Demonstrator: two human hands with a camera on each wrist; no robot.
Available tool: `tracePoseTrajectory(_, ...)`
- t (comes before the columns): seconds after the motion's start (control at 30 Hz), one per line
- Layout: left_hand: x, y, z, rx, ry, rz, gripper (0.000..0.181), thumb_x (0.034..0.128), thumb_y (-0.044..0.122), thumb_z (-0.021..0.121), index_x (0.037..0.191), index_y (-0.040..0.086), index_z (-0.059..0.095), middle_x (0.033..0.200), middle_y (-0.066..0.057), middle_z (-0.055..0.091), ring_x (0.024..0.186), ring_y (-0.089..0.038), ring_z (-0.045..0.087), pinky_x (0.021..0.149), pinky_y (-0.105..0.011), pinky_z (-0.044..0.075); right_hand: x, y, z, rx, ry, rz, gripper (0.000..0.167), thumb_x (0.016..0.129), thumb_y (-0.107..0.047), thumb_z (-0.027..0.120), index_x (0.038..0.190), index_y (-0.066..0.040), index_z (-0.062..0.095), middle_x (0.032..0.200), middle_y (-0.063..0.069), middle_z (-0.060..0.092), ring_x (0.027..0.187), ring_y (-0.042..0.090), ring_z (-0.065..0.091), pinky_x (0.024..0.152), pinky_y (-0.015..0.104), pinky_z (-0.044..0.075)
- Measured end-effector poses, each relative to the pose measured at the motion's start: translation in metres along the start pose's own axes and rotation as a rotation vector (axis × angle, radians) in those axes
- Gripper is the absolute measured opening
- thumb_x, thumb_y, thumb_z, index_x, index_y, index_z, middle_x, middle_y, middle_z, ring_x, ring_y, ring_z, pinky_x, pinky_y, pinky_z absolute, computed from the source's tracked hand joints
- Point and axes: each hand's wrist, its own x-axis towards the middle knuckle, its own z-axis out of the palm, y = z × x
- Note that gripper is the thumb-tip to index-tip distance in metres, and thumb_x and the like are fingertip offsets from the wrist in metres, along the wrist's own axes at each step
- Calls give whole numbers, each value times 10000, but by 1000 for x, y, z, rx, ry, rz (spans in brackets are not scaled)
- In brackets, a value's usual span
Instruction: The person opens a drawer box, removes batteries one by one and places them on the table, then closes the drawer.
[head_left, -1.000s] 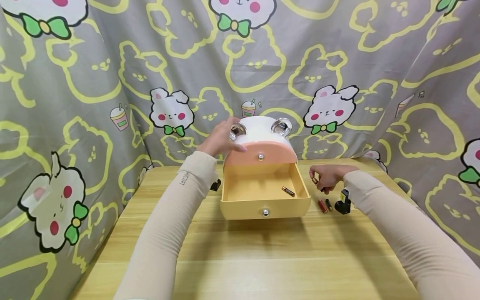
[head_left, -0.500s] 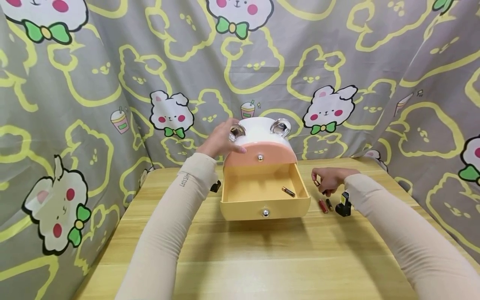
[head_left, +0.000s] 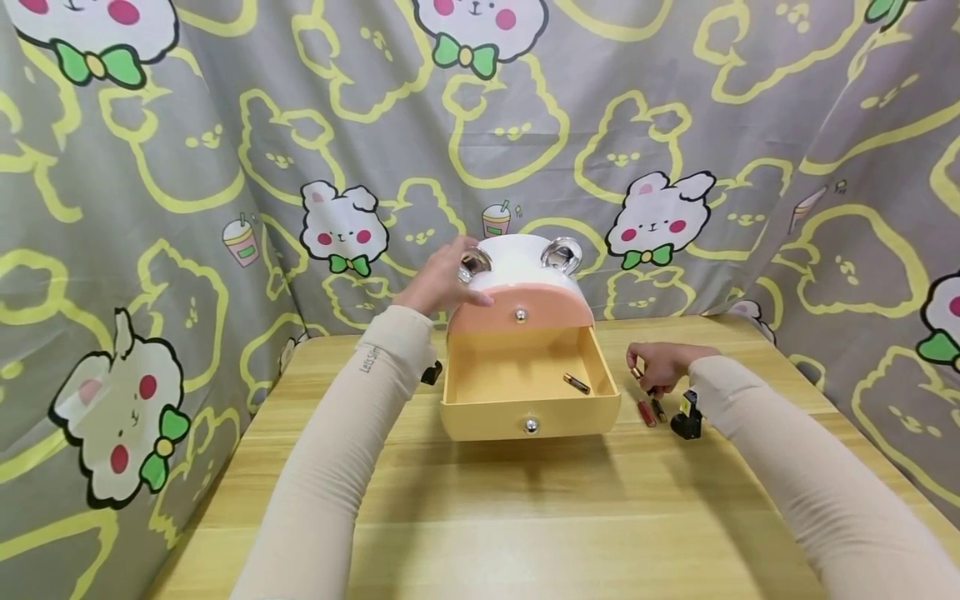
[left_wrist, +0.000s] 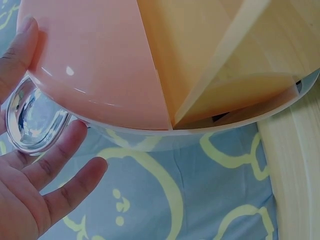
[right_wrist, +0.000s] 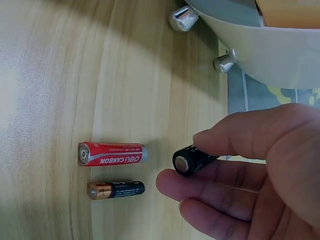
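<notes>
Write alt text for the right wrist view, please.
A right hand pinches a dark battery. A red battery and a copper-tipped black battery lie on the wooden table; part of a white cabinet shows top right.

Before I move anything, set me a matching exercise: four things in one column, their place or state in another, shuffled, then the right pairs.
Things:
1. red battery
2. yellow drawer
3. pink drawer front
4. right hand

Place or state:
A. pulled out, with a loose battery lying inside
B. pinching a dark battery
C. lying on the table, beside a black-and-copper battery
D. touched by the thumb of the left hand

Right pairs: 1-C, 2-A, 3-D, 4-B
</notes>
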Motion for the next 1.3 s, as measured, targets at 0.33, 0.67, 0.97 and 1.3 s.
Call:
tracePoseTrajectory(0.33, 0, 0, 1, 2, -2, -7, 995, 651, 280, 913, 1450, 159, 332, 1428, -133, 412, 1312, -300, 388, 1086, -448, 326, 2, 12, 5, 28, 27, -19, 341, 771, 114, 532, 1014, -18, 333, 563, 57, 483, 506, 137, 500, 477, 197, 344)
tracePoseTrajectory(0.67, 0, 0, 3, -7, -5, -15, 993, 657, 283, 907, 1456, 164, 331, 1457, -122, 399, 1330, -299, 380, 1086, -463, 324, 7, 26, 8, 15, 71, -44, 326, 793, 114, 537, 1050, -1, 373, 571, 38, 476, 496, 114, 462, 493, 213, 391)
tracePoseTrajectory(0.97, 3, -1, -1, -10, -3, -5, 1003, 649, 281, 911, 1458, 164, 330, 1464, -124, 394, 1335, -299, 374, 1090, -458, 319, 13, 33, 5, -75, 119, -55, 320, 796, 105, 542, 1075, -9, 438, 626, 71, 546, 522, 128, 516, 509, 229, 433)
tracePoseTrajectory(1.3, 2, -2, 0, -10, -9, -3, 991, 653, 286, 910, 1451, 164, 334, 1449, -120, 408, 1325, -293, 387, 1090, -448, 321, 17, 37, 13, -129, 168, -113, 297, 784, 79, 616, 1036, 4, 476, 699, 66, 552, 558, 126, 513, 509, 227, 432)
